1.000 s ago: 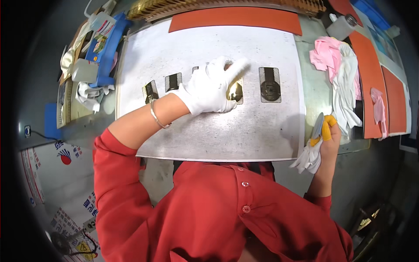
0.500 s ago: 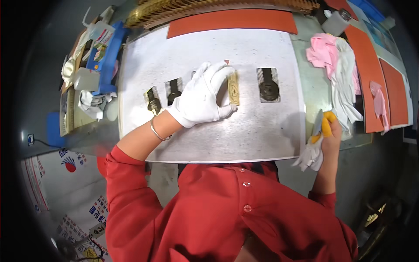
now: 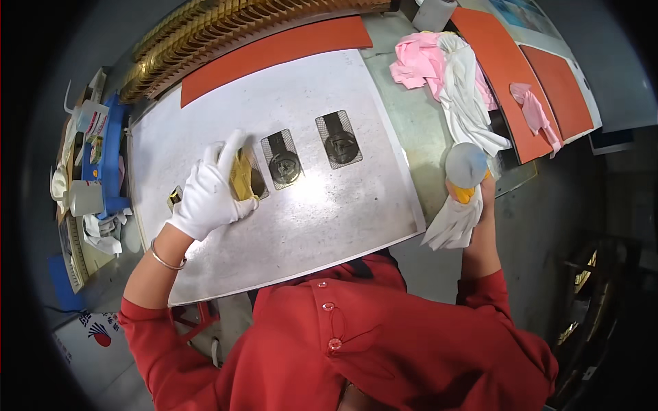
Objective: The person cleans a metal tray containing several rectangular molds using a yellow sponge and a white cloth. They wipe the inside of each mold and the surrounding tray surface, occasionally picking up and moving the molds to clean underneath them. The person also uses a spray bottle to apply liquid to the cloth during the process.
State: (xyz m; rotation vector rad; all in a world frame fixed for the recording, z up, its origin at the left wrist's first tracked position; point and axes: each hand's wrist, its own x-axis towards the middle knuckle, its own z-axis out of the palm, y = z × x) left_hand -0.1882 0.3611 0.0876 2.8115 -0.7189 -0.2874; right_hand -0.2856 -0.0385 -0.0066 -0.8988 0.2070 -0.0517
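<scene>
White sheet (image 3: 322,212) is laid on the surface (image 3: 404,109). Gold plate (image 3: 240,176) is held tilted over the left part of the white sheet by the white-gloved left hand (image 3: 218,183); grip part-curled, plate pinched between thumb and fingers. Dark mesh shows just right of the gold plate; whether it is one piece with it cannot be told. Two dark mesh plates (image 3: 282,159) are laid flat, nearer the white sheet's right edge; another, partly hidden by the glove, at its left. Off the white sheet's right edge, a translucent disc (image 3: 465,165) and white cloth (image 3: 454,225) are held in the right hand (image 3: 485,195); grip closed, yellow finger covers (image 3: 464,194) worn. Blue characters and a red-and-blue emblem are printed on white sheeting (image 3: 82,349), below-left of the white sheet. Red print is carried by a white container (image 3: 92,116) left of the white sheet; too small to be read.
</scene>
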